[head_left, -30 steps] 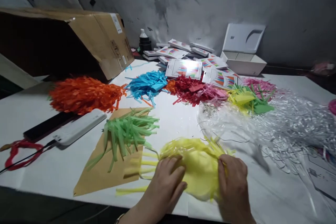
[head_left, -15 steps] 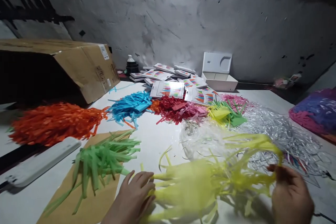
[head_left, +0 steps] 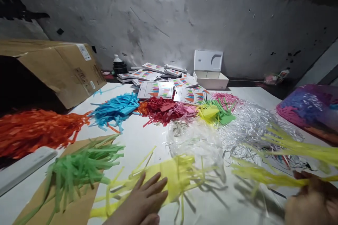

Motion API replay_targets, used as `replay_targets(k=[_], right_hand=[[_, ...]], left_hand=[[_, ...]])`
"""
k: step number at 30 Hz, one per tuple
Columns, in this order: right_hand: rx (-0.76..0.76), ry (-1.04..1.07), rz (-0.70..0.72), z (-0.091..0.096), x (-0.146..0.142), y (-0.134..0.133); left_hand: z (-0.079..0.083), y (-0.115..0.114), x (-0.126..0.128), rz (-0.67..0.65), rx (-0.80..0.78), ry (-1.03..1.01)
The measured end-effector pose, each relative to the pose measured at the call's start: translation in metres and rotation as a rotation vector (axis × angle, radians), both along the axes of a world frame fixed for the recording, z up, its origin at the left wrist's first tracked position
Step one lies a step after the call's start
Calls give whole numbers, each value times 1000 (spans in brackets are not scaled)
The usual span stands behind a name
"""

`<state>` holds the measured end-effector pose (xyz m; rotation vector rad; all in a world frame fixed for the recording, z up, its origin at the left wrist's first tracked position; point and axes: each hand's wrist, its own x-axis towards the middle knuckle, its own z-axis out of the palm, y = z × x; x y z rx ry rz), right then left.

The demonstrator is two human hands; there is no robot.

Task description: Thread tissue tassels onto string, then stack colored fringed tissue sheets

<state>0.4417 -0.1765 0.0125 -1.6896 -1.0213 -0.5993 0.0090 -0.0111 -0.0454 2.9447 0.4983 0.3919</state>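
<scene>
Fringed yellow tissue paper (head_left: 169,172) lies on the white table at the front middle, its cut strips spreading left and right. My left hand (head_left: 144,200) rests on this paper with fingers stretched apart. At the front right, my right hand (head_left: 314,197) is closed around a separate bunch of yellow tissue strips (head_left: 266,176); the hand is blurred by motion. Those strips trail left and up to the right from the fist, apart from the yellow paper under my left hand. Green fringed tissue paper (head_left: 79,168) lies to the left on a brown sheet (head_left: 87,202).
Orange (head_left: 34,126), blue (head_left: 116,109) and red (head_left: 163,110) fringe piles line the back, before printed packets (head_left: 155,90). A carton (head_left: 60,74) stands left, a white box (head_left: 211,79) behind. Clear plastic (head_left: 198,140), silver tinsel (head_left: 253,119) and a filled bag (head_left: 308,112) lie right.
My right hand has moved right with a yellow bunch, which has come away from the yellow paper. My left hand has come to lie flat on that paper. The view has turned slightly right.
</scene>
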Motion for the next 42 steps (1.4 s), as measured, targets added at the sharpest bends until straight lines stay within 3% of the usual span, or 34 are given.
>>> replay_targets(k=[2, 3, 4, 5, 6, 9, 11, 15, 18, 22, 26, 32, 34, 38, 40, 42], right_hand=[[39, -174, -25, 7, -13, 4], [10, -257, 46, 10, -27, 12], [-40, -345, 157, 14, -44, 21], [-176, -465, 369, 18, -63, 32], [-213, -595, 555, 22, -82, 42], [-200, -717, 729, 33, -124, 65], [-160, -735, 773, 36, -136, 71], [-56, -573, 855, 28, -137, 72], [-15, -234, 865, 12, -147, 70], [-43, 100, 790, -11, -172, 69], [2, 192, 773, -20, -186, 72], [-143, 360, 826, -11, -185, 79], [-239, 378, 907, -8, -179, 80], [-378, 388, 982, 9, -150, 85], [-494, 423, 904, 20, -128, 97], [-701, 364, 755, 28, -107, 118]], left_hand=[[22, -2, 1, 122, -88, -150], [35, -7, 7, 218, -152, -258], [50, -12, 18, 308, -231, -372], [65, -18, 31, 361, -333, -460], [80, -23, 46, 365, -429, -524], [110, -27, 89, 263, -680, -545], [113, -23, 105, 240, -987, -486], [99, -16, 111, 270, -1645, -513], [92, -19, 111, 270, -1792, -631], [91, -25, 118, 368, -1699, -844], [91, -20, 119, 400, -1542, -819], [98, -9, 108, 194, -799, -651], [102, -4, 102, 198, -753, -602], [112, 25, 97, 287, -824, -587], [115, 49, 108, 352, -649, -540], [112, 73, 131, 347, -434, -368]])
